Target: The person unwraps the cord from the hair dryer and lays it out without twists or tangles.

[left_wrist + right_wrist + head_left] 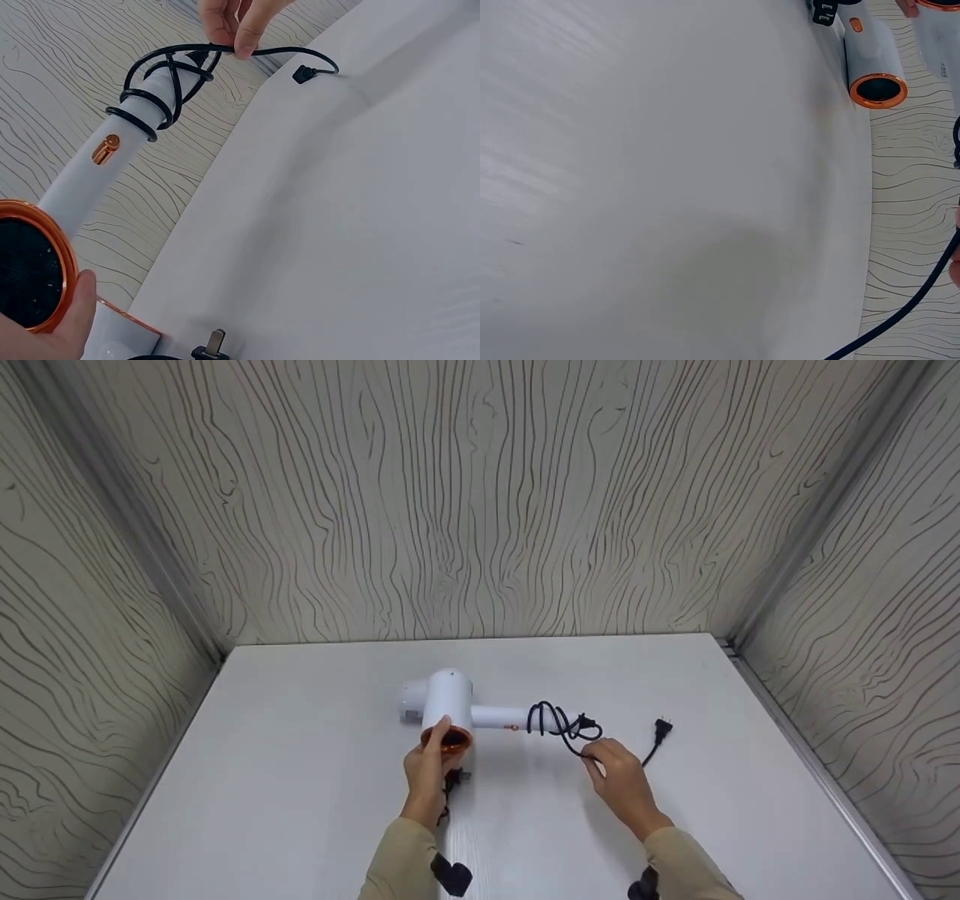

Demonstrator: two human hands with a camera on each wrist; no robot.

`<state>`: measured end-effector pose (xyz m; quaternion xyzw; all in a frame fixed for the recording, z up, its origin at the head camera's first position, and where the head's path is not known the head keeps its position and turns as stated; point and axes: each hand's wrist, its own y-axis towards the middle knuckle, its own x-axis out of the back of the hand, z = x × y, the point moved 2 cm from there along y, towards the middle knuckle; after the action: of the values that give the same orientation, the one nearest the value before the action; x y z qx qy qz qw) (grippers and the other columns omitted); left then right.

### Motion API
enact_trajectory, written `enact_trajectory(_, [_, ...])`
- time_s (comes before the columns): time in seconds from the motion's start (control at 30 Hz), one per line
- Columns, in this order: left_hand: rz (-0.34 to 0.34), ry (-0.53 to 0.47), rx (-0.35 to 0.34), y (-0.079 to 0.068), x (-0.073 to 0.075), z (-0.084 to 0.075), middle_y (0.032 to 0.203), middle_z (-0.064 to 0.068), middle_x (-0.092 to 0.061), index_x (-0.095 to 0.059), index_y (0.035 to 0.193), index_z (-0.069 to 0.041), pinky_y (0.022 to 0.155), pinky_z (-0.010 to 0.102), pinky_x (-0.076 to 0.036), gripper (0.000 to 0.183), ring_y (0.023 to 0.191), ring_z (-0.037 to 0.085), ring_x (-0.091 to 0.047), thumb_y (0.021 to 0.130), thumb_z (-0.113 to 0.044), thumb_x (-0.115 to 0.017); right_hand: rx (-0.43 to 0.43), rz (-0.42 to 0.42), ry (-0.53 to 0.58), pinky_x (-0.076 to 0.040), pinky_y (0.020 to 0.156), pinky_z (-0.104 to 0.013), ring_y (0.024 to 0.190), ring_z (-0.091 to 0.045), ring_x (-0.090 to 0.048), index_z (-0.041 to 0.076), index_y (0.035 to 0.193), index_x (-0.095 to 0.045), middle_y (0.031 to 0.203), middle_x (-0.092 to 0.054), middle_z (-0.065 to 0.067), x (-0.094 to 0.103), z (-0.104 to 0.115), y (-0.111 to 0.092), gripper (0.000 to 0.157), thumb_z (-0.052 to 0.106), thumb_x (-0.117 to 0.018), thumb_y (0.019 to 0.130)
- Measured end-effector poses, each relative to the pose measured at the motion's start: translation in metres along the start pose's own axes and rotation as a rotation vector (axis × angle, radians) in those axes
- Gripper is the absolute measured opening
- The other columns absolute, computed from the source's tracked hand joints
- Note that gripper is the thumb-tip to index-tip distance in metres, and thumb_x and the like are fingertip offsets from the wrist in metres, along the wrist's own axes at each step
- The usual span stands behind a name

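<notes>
- Holding the white hair dryer (pixel 448 697) raised over the table (pixel 300 780), my left hand (pixel 425 780) is closed round its orange-rimmed end; the dark opening faces me and the handle (pixel 97 165) points rightward.
- My right hand (pixel 624 784) pinches the black cord (pixel 300 50).
- Only partly wrapped, I judge: several loose, crossing loops circle the handle; the length to the plug (pixel 663 727) is left free.
- Behind, a second hair dryer (pixel 412 695) lies on the table.

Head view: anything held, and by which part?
Left hand: white hair dryer, by the barrel near its orange rim. Right hand: black cord, pinched between the dryer's handle and the loose plug.
</notes>
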<state>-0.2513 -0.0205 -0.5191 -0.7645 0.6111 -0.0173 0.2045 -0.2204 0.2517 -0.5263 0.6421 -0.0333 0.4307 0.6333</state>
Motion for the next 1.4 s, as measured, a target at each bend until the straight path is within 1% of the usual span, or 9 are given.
enact_trajectory(0.2, [-0.008,0.017,-0.021,0.001,0.002,0.0,0.126,0.027,-0.057,-0.047,0.13,0.012,0.091,0.033,-0.058,0.077,0.095,0.016,-0.067,0.087,-0.05,-0.063,0.025,-0.011,-0.006,-0.054,0.067,-0.014,0.072,-0.014,-0.064,0.005,0.078,-0.064,0.077,-0.063,-0.003,0.004,-0.004,0.002,0.034,-0.015,-0.082,0.057])
enact_trajectory(0.4, [-0.005,0.08,-0.02,0.001,0.006,0.001,0.125,0.024,-0.058,-0.049,0.128,0.01,0.092,0.034,-0.057,0.078,0.099,0.019,-0.066,0.085,-0.053,-0.065,0.023,0.005,-0.006,-0.054,0.067,-0.013,0.072,-0.015,-0.064,0.005,0.08,-0.064,0.078,-0.062,-0.003,0.011,-0.011,0.006,0.029,-0.014,-0.079,0.063])
enact_trajectory(0.63, [0.026,0.118,-0.003,0.0,0.008,0.001,0.125,0.021,-0.059,-0.05,0.127,0.008,0.096,0.037,-0.054,0.08,0.101,0.019,-0.066,0.083,-0.058,-0.064,0.004,0.0,-0.011,-0.053,0.066,-0.015,0.072,-0.014,-0.062,0.004,0.079,-0.063,0.076,-0.063,-0.004,0.017,-0.019,0.011,0.023,-0.011,-0.077,0.07])
enact_trajectory(0.97, [0.089,0.111,-0.018,0.002,0.009,0.001,0.119,0.017,-0.061,-0.052,0.125,0.007,0.092,0.032,-0.057,0.07,0.094,0.014,-0.066,0.088,-0.052,-0.061,-0.017,-0.013,-0.051,-0.055,0.064,-0.02,0.071,-0.016,-0.064,0.003,0.079,-0.064,0.076,-0.062,-0.004,0.022,-0.025,0.013,0.02,-0.01,-0.076,0.071])
enact_trajectory(1.03, [0.1,0.107,-0.019,0.002,0.009,0.0,0.116,0.015,-0.062,-0.054,0.123,0.007,0.091,0.03,-0.058,0.067,0.092,0.012,-0.066,0.088,-0.051,-0.061,-0.014,-0.015,-0.06,-0.055,0.063,-0.022,0.071,-0.016,-0.064,0.002,0.08,-0.065,0.076,-0.062,-0.004,0.023,-0.027,0.013,0.008,-0.003,-0.071,0.081])
enact_trajectory(1.1, [0.103,0.115,-0.019,0.002,0.009,0.0,0.114,0.014,-0.063,-0.055,0.121,0.006,0.089,0.028,-0.058,0.067,0.09,0.011,-0.066,0.088,-0.051,-0.061,-0.016,-0.014,-0.066,-0.055,0.062,-0.023,0.07,-0.016,-0.063,0.002,0.08,-0.065,0.076,-0.062,-0.004,0.023,-0.029,0.012,0.006,0.0,-0.068,0.085])
enact_trajectory(1.2, [0.106,0.122,-0.019,0.002,0.01,0.0,0.112,0.014,-0.064,-0.056,0.119,0.006,0.087,0.027,-0.058,0.066,0.088,0.011,-0.067,0.088,-0.052,-0.061,-0.024,-0.013,-0.073,-0.055,0.062,-0.025,0.07,-0.017,-0.063,0.002,0.08,-0.065,0.076,-0.062,-0.005,0.023,-0.033,0.011,0.008,-0.003,-0.07,0.081])
enact_trajectory(1.3, [0.111,0.127,-0.018,0.003,0.01,0.0,0.112,0.015,-0.064,-0.057,0.118,0.005,0.087,0.026,-0.058,0.066,0.088,0.012,-0.067,0.087,-0.053,-0.061,-0.046,-0.01,-0.09,-0.055,0.063,-0.026,0.071,-0.016,-0.063,0.003,0.079,-0.064,0.076,-0.062,-0.005,0.023,-0.036,0.01,0.025,-0.013,-0.078,0.064])
enact_trajectory(1.4, [0.123,0.122,-0.015,0.003,0.01,0.0,0.113,0.015,-0.064,-0.056,0.12,0.006,0.088,0.026,-0.058,0.068,0.088,0.011,-0.067,0.088,-0.054,-0.06,-0.058,-0.01,-0.101,-0.055,0.063,-0.025,0.07,-0.017,-0.063,0.004,0.077,-0.063,0.075,-0.06,-0.004,0.022,-0.039,0.009,0.027,-0.012,-0.079,0.063])
